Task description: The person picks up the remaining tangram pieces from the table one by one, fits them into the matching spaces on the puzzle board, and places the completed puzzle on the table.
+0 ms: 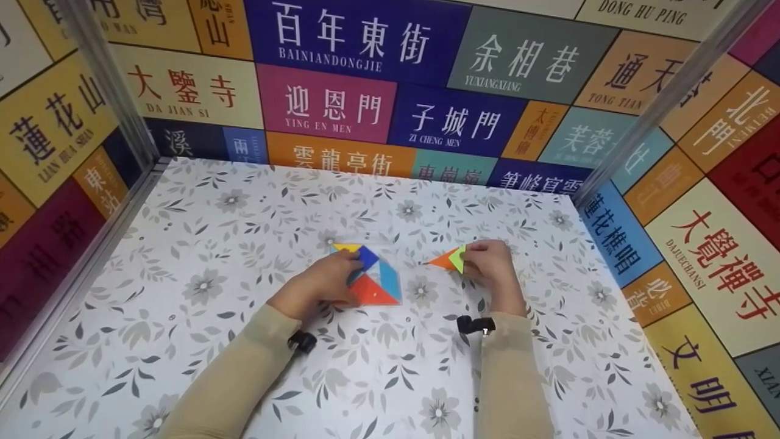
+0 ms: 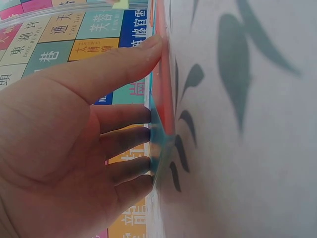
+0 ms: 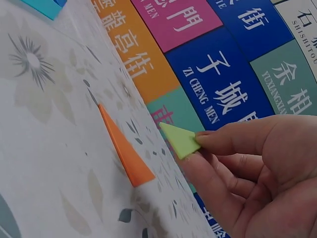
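My right hand (image 1: 492,262) pinches a small lime-green triangular tangram piece (image 3: 181,141) between thumb and forefinger, holding it above the table. An orange triangle piece (image 3: 125,151) lies flat on the table just below and beside it. To the left, my left hand (image 1: 323,277) rests its thumb and fingertips on a flat group of tangram pieces, its fingers fairly straight. In that group I see a red-orange triangle (image 1: 373,294), a light-blue piece (image 1: 389,278), a dark-blue piece (image 1: 368,258) and a yellow piece (image 1: 345,247). A pale gap shows among them, and the hand hides part of the group.
The table (image 1: 256,207) wears a white cover with grey flowers and leaves. Colourful panels (image 1: 341,110) printed with Chinese characters stand along its back and sides. Each wrist carries a small black camera mount (image 1: 475,325).
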Action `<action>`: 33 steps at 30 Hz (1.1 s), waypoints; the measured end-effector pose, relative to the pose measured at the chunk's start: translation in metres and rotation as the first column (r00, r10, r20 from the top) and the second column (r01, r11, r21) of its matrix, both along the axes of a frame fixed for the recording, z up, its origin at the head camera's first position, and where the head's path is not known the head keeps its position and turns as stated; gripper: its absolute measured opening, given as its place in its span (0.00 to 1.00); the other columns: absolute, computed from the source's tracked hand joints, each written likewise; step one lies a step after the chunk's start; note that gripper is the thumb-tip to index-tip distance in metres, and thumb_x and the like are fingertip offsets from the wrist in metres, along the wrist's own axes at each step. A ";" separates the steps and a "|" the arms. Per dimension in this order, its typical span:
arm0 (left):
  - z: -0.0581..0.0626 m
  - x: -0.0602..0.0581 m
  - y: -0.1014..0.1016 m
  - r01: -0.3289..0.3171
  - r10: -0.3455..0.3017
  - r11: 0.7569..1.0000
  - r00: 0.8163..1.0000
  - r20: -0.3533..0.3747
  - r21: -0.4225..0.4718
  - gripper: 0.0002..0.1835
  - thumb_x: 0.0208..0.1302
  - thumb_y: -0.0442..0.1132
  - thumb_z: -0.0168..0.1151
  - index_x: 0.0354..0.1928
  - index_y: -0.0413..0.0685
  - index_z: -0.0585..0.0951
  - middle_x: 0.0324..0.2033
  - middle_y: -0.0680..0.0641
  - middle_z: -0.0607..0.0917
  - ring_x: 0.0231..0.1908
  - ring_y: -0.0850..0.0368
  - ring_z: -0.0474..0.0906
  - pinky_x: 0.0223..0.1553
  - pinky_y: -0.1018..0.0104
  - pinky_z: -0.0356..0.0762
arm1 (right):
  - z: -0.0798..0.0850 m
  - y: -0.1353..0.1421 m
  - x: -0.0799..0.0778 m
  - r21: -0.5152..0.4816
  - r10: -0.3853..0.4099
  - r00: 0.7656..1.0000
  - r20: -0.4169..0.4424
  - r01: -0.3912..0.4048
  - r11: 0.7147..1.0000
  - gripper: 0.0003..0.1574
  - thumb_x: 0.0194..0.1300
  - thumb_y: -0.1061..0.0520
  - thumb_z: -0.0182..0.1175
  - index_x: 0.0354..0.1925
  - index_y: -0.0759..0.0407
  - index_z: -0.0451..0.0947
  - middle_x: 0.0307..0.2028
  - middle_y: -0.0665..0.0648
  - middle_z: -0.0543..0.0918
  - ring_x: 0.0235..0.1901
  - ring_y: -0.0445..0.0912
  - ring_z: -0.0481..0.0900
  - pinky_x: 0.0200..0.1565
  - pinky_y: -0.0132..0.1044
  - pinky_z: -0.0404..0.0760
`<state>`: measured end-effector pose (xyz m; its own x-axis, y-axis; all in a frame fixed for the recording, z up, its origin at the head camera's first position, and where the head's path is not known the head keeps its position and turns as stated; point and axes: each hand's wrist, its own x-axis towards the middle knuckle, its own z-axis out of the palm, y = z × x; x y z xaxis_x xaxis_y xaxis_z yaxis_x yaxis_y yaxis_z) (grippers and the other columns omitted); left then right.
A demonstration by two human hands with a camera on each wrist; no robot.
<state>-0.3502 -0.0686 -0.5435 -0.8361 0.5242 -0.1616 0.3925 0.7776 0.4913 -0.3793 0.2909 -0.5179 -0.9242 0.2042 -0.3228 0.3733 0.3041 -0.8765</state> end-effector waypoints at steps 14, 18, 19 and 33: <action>0.000 -0.001 0.001 -0.001 0.001 1.000 1.000 0.008 -0.009 0.48 0.54 0.46 0.82 0.76 0.39 0.73 0.81 0.40 0.65 0.83 0.39 0.56 0.82 0.47 0.58 | -0.004 -0.014 -0.002 0.016 0.061 0.997 -0.037 -0.061 0.998 0.14 0.70 0.61 0.67 0.51 0.66 0.82 0.47 0.57 0.82 0.33 0.41 0.84 0.37 0.30 0.87; -0.001 -0.002 0.000 0.004 -0.004 1.000 1.000 0.011 -0.004 0.48 0.54 0.46 0.82 0.76 0.39 0.73 0.81 0.40 0.65 0.83 0.39 0.56 0.82 0.48 0.58 | -0.005 -0.019 -0.004 -0.015 0.074 0.996 -0.049 -0.075 0.997 0.13 0.70 0.62 0.67 0.50 0.67 0.82 0.43 0.56 0.82 0.31 0.40 0.84 0.35 0.30 0.87; 0.000 -0.002 0.000 0.003 -0.003 1.000 1.000 0.014 -0.005 0.48 0.54 0.46 0.82 0.76 0.40 0.73 0.81 0.40 0.65 0.83 0.39 0.55 0.82 0.48 0.58 | -0.005 -0.021 -0.004 -0.023 0.075 0.996 -0.048 -0.076 0.997 0.13 0.70 0.62 0.67 0.50 0.67 0.81 0.43 0.56 0.82 0.31 0.40 0.84 0.35 0.30 0.87; 0.000 -0.001 -0.001 0.025 -0.025 1.000 0.999 -0.026 0.008 0.46 0.53 0.44 0.81 0.74 0.36 0.74 0.79 0.37 0.68 0.81 0.37 0.58 0.81 0.47 0.62 | -0.007 -0.038 -0.004 -0.016 0.105 0.991 -0.084 -0.106 0.994 0.14 0.72 0.63 0.66 0.52 0.69 0.82 0.47 0.60 0.83 0.33 0.42 0.85 0.36 0.31 0.87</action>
<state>-0.3509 -0.0701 -0.5437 -0.8267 0.5460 -0.1359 0.4241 0.7633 0.4873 -0.3836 0.2526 -0.5247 -0.9640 0.0983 -0.2469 0.2656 0.3198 -0.9095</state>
